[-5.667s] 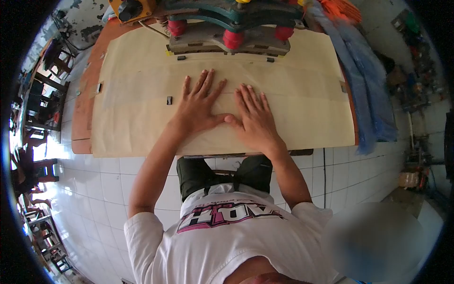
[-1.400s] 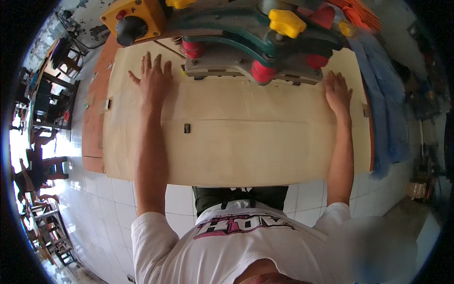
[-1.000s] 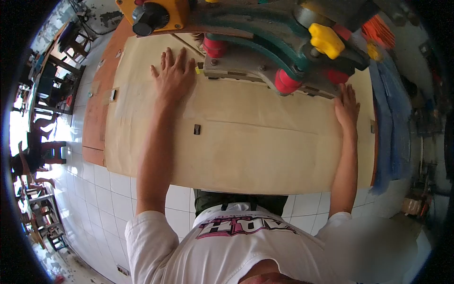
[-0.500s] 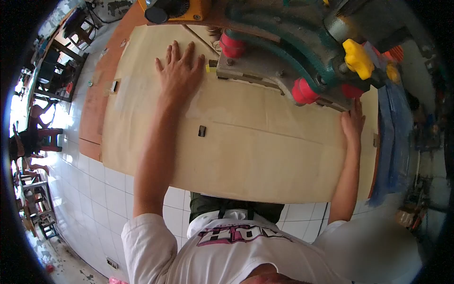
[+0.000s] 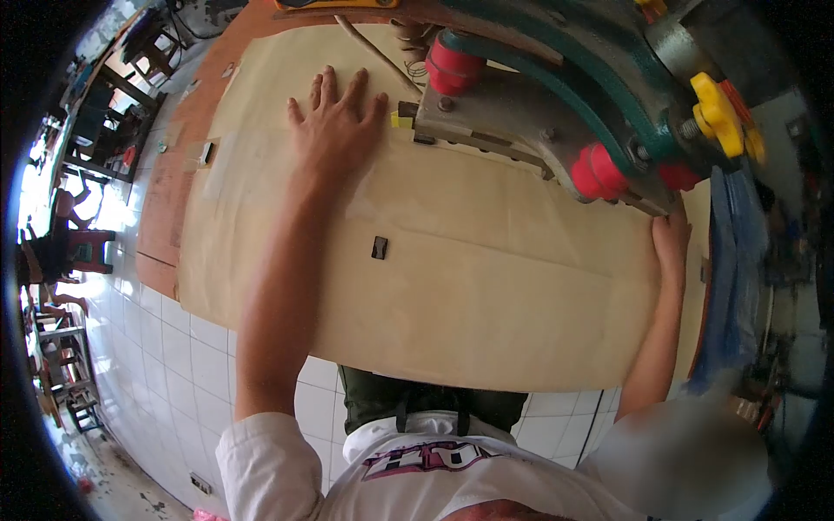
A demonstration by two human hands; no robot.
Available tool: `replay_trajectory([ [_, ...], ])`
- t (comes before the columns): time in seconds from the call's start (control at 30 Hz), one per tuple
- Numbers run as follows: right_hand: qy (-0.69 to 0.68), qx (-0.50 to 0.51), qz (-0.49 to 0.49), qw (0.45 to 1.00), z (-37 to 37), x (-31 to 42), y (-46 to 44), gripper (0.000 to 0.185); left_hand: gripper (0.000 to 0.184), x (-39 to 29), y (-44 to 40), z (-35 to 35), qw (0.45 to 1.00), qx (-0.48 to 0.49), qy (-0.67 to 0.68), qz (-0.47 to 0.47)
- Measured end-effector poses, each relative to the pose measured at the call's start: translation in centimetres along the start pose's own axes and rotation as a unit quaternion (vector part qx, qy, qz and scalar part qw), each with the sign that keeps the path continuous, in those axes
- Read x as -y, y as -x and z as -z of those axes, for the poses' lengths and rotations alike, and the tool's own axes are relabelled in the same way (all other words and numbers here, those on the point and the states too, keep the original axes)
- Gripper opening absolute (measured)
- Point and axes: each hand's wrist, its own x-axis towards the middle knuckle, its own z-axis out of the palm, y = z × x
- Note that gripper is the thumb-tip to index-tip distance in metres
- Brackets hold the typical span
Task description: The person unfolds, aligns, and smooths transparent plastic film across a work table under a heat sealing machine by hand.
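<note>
My left hand [image 5: 334,130] lies flat on a tan sheet [image 5: 486,321] covering the worktop, its fingers spread. My right hand [image 5: 671,247] is at the right end of a grey metal plate [image 5: 495,126] under a dark green machine arm [image 5: 530,78]. Its fingers are stretched along that end, the tips partly hidden by the machine. Red knobs [image 5: 599,171] sit between arm and plate. A small black rectangular piece [image 5: 380,247] rests on the sheet between my forearms. Near my left fingertips is a small yellow piece [image 5: 401,120] at the plate's left end.
A yellow star-shaped knob [image 5: 717,115] sticks out at the machine's right. A thin stick [image 5: 373,52] lies behind my left hand. Blue sheeting [image 5: 734,260] hangs along the right edge. Stools and another person's limbs show at the far left, beyond the tiled floor [image 5: 165,382].
The view has shifted slightly, so the machine appears larger and farther right. My left hand keeps its flat pose. My right hand stays by the plate's end, its fingers now less visible.
</note>
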Motion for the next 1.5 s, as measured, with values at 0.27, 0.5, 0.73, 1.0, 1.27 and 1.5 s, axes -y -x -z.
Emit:
replay_trajectory([
  [0.27, 0.008, -0.014, 0.033, 0.999, -2.0, -2.9, -1.1, 0.058, 0.059, 0.4, -0.1, 0.2, 1.0, 0.015, 0.009, -0.004],
  [0.5, -0.047, -0.014, 0.039, 0.998, -2.3, -3.7, -1.3, 0.056, 0.059, 0.7, 0.0, 0.2, 1.0, -0.008, 0.0, -0.014],
  [0.73, -0.074, -0.006, 0.051, 0.996, 1.0, 1.1, 1.4, 0.053, 0.059, 1.3, 0.0, -0.1, 0.997, -0.061, -0.019, -0.036],
  [1.0, -0.093, -0.012, 0.129, 0.987, -0.8, -1.0, -0.2, 0.052, 0.064, 0.8, 0.2, -0.5, 1.0, -0.009, -0.01, -0.025],
  [1.27, -0.093, -0.048, 0.147, 0.984, -1.0, -0.8, 0.0, 0.045, 0.064, 1.0, -0.1, -0.7, 1.0, -0.01, -0.005, -0.027],
  [1.5, -0.072, -0.072, 0.147, 0.984, -0.9, -0.2, 0.3, 0.041, 0.064, 0.6, -0.1, -0.1, 1.0, 0.01, -0.012, -0.013],
])
